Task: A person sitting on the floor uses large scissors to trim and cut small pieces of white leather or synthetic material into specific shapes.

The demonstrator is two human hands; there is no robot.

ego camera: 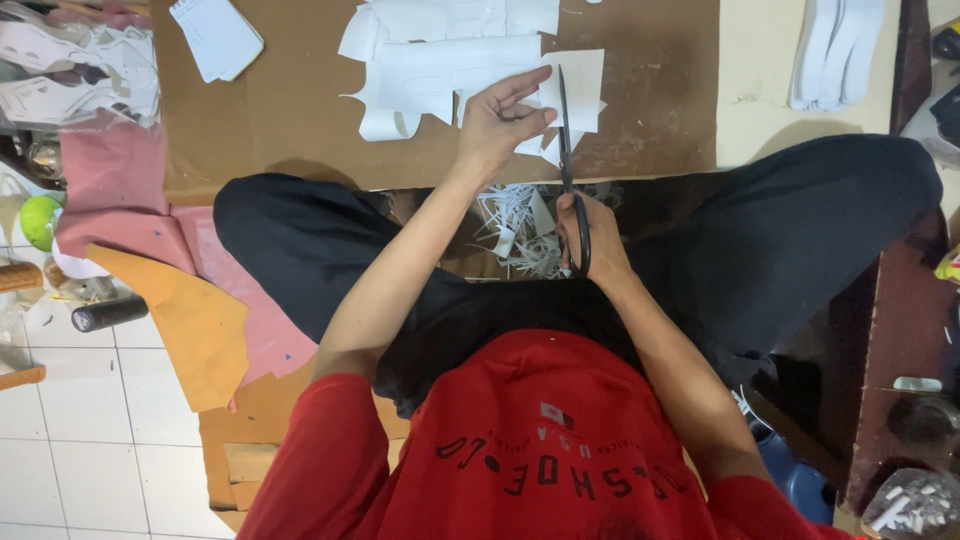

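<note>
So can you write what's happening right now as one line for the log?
left hand: holds white paper piece | right hand: grips black scissors, blades at paper | paper scraps: between knees

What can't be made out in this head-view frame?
- Scissors: handles hidden inside the right hand.
- White sheet being cut: partly covered by the left hand.
- Paper scraps: too small and tangled to count.
- White stack: cut off by the top edge.
</note>
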